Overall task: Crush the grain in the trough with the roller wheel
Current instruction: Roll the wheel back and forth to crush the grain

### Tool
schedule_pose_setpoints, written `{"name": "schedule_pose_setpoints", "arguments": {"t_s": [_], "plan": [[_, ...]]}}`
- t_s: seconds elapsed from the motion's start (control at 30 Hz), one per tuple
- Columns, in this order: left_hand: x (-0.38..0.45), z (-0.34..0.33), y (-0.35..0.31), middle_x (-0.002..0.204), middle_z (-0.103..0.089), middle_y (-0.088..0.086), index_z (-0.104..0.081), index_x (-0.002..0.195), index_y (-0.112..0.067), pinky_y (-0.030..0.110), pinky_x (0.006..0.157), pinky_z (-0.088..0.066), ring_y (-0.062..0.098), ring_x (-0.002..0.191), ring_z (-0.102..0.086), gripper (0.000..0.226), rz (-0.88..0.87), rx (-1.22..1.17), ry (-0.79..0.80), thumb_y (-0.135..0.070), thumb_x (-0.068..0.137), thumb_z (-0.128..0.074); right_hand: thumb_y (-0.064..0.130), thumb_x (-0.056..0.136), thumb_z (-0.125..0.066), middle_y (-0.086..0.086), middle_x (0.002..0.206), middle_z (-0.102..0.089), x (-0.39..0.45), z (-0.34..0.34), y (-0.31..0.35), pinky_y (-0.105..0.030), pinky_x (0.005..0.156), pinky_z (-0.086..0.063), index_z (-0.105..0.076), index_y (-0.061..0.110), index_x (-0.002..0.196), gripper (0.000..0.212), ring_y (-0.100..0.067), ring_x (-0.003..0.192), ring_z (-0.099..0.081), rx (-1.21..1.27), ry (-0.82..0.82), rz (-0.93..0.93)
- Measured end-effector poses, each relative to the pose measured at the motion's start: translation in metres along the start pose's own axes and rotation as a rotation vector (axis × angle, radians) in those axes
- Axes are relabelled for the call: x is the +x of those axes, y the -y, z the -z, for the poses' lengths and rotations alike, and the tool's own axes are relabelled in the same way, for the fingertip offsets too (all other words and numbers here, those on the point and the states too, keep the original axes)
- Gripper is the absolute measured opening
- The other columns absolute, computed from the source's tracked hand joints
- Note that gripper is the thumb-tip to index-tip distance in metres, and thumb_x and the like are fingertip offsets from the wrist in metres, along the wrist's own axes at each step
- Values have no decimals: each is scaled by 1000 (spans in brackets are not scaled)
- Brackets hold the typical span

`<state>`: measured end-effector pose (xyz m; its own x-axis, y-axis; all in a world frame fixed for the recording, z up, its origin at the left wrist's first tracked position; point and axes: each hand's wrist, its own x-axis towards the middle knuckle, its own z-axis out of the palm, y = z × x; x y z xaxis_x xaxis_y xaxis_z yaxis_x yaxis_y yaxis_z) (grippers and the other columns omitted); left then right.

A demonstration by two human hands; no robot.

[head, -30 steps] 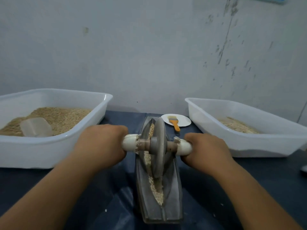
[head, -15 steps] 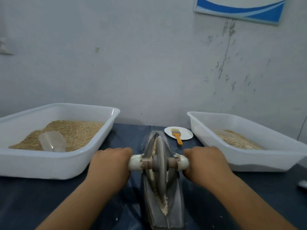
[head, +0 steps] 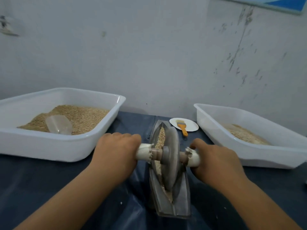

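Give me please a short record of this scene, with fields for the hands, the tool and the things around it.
left hand: grips the left handle of the wheel
right hand: grips the right handle
wheel: upright in the trough, on grain
left tub: grain and a clear scoop
right tub: less grain
plate: holds an orange brush

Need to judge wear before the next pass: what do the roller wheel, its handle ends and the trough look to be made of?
Roller wheel: dull grey disc, probably cast metal or stone; matte, no shine. Handle ends: white sleeves with ragged edges over a brownish axle, likely plastic tube or tape. Trough: grey, boat-shaped, faint sheen on its walls, probably metal. Left hand and right hand grip the ends.
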<state>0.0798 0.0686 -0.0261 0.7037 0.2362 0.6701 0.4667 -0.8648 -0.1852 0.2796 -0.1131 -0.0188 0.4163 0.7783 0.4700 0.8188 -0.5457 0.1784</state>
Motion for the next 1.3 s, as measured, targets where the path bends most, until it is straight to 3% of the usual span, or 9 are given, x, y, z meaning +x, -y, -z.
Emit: {"name": "schedule_pose_setpoints", "arguments": {"t_s": [0.1, 0.23, 0.33, 0.5, 0.77, 0.9, 1.07, 1.2, 1.3], "plan": [[22, -17, 4, 59, -37, -10, -39, 72, -30, 28, 57, -32, 15, 59, -44, 25, 154, -8, 163, -31, 75, -65, 45, 74, -57, 11, 62, -44, 21, -8, 6, -25, 46, -22, -35, 33, 72, 24, -17, 60, -47, 3, 78, -55], [49, -35, 7, 76, -52, -8, -45, 84, -32, 29, 66, -42, 17, 74, -55, 17, 276, -81, 372, -28, 82, -61, 34, 76, -58, 7, 70, -49, 62, -15, 13, -29, 59, -34, -54, 30, 85, 11, -25, 79, -61, 7, 101, -15], [37, -29, 4, 70, -49, -9, -46, 83, -31, 29, 62, -41, 15, 69, -53, 14, 287, -53, 335, -29, 82, -60, 31, 77, -58, 8, 65, -42, 59, -10, 11, -28, 57, -34, -53, 29, 82, 8, -25, 77, -62, 3, 80, 47], [10, -15, -2, 60, -36, -9, -37, 76, -31, 26, 48, -20, 11, 56, -37, 22, 169, 81, 167, -35, 80, -59, 31, 76, -54, 9, 62, -43, 23, -6, -3, -27, 46, -23, -41, 32, 82, 13, -18, 60, -47, -44, 59, 120], [61, -44, 5, 67, -42, -8, -48, 86, -30, 31, 63, -36, 16, 67, -47, 16, 189, 58, 253, -30, 80, -63, 23, 81, -56, 6, 78, -57, 74, -37, -4, -30, 61, -40, -49, 30, 91, 13, -24, 75, -56, 45, 99, 9], [97, -58, 12, 63, -35, -8, -47, 85, -31, 28, 52, -26, 16, 63, -41, 18, 201, 66, 261, -28, 80, -63, 20, 76, -59, 9, 68, -47, 108, -48, -7, -31, 60, -40, -47, 27, 81, 15, -17, 64, -45, 137, 49, -21], [96, -74, 21, 58, -35, -9, -45, 77, -31, 25, 47, -16, 9, 49, -29, 21, 143, 85, 189, -31, 74, -66, 37, 67, -58, 13, 73, -52, 103, -58, -16, -25, 55, -34, -49, 38, 80, 15, -17, 72, -51, 101, 153, -13], [97, -78, 25, 62, -41, -8, -45, 78, -32, 29, 58, -33, 16, 61, -45, 17, 194, 4, 269, -29, 76, -62, 34, 71, -59, 11, 73, -54, 118, -48, -9, -27, 58, -37, -49, 33, 76, 12, -16, 70, -51, 97, 101, 7], [100, -78, 29, 69, -48, -7, -42, 74, -30, 30, 62, -38, 16, 65, -48, 20, 217, -45, 367, -27, 76, -62, 34, 70, -61, 9, 68, -56, 124, -47, -6, -24, 49, -30, -51, 29, 74, 12, -14, 61, -50, 44, 47, 13]]}}
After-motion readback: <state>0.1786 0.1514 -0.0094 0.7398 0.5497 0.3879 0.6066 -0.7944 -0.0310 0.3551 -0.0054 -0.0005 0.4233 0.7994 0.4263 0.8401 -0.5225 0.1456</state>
